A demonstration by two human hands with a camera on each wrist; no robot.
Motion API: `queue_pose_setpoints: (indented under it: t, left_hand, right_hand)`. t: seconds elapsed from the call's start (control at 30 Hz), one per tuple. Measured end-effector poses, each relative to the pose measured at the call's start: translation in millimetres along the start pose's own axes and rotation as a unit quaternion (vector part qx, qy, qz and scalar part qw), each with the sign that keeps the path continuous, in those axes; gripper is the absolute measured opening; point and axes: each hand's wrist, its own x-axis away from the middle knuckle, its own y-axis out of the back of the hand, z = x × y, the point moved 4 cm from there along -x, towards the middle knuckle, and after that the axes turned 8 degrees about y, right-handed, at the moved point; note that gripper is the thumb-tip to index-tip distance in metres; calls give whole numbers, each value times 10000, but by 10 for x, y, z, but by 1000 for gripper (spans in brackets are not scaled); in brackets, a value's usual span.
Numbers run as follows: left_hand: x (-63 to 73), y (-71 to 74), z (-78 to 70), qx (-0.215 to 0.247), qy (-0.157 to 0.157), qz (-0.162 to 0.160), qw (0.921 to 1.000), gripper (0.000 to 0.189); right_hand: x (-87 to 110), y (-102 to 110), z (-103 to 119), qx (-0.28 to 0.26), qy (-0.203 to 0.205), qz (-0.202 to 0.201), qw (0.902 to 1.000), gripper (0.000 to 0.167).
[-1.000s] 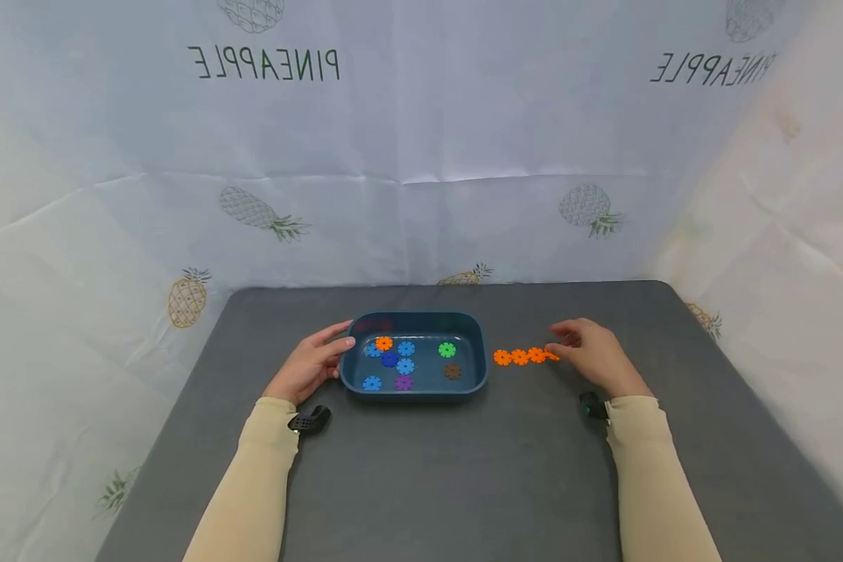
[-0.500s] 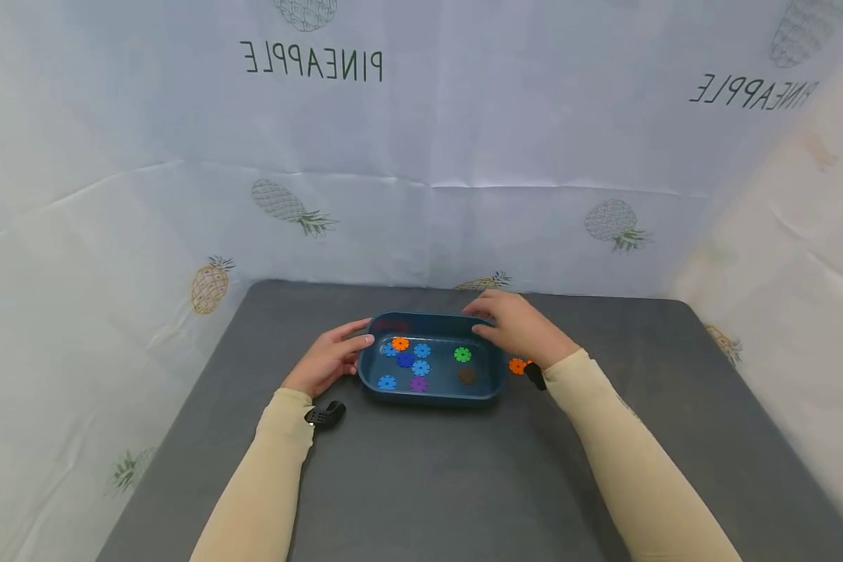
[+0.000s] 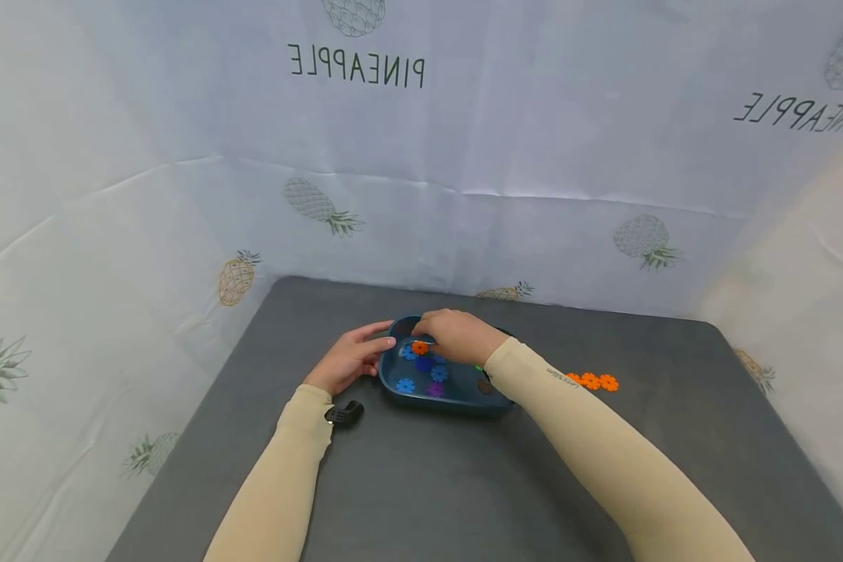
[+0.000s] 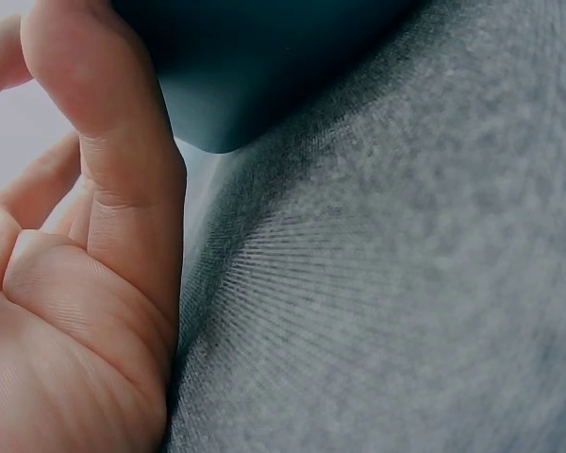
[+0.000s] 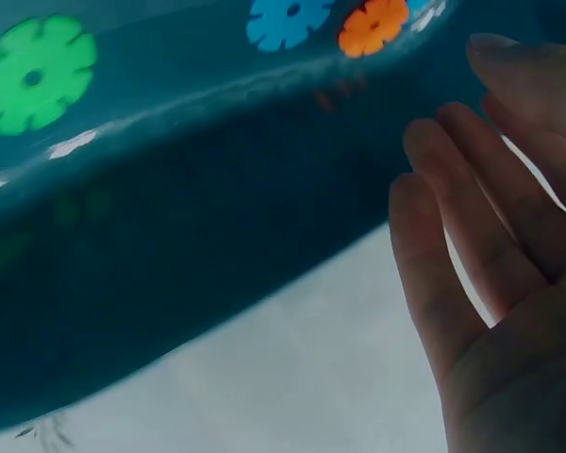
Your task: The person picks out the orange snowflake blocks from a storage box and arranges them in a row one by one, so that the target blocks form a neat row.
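Observation:
A dark blue tray [image 3: 442, 403] stands on the table with several notched plastic discs in it. My left hand [image 3: 344, 361] grips the tray's left end, thumb at the rim and fingers outside; the left wrist view shows only a corner of the tray [image 4: 241, 85]. Over the tray's back part reaches my right hand [image 3: 461, 336], fingers spread and bent a little, holding nothing visible. Closest to its fingertips is an orange disc [image 3: 419, 348], which appears apart from them in the right wrist view. A green disc [image 5: 14, 61] is mostly hidden by the hand in the head view.
Right of the tray, a row of orange discs [image 3: 590, 381] lies on the dark grey table [image 3: 407, 484], partly behind the right sleeve [image 3: 569, 414]. Light blue discs [image 3: 405, 385], a purple disc [image 3: 435, 389] and a brown disc [image 3: 485, 386] lie in the tray. A pineapple-print cloth [image 3: 421, 234] hangs behind.
My right hand has left the orange row and moved leftward over the tray to near the orange disc inside. The left hand keeps its hold. The head view has turned slightly left.

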Motion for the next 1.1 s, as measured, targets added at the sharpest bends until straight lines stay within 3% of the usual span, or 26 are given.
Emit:
queue_pose_setpoints:
  t: [0.43,1.1]
  left_hand:
    - [-15,-75,-6,14,49,106,9999,58]
    - [-11,-3,-17,-5,7,15,10000,56]
  right_hand:
    - [-205,-297,-121,-207,-3,122,9997,32]
    - [-307,-371,-148,-72,91,27,9999,24]
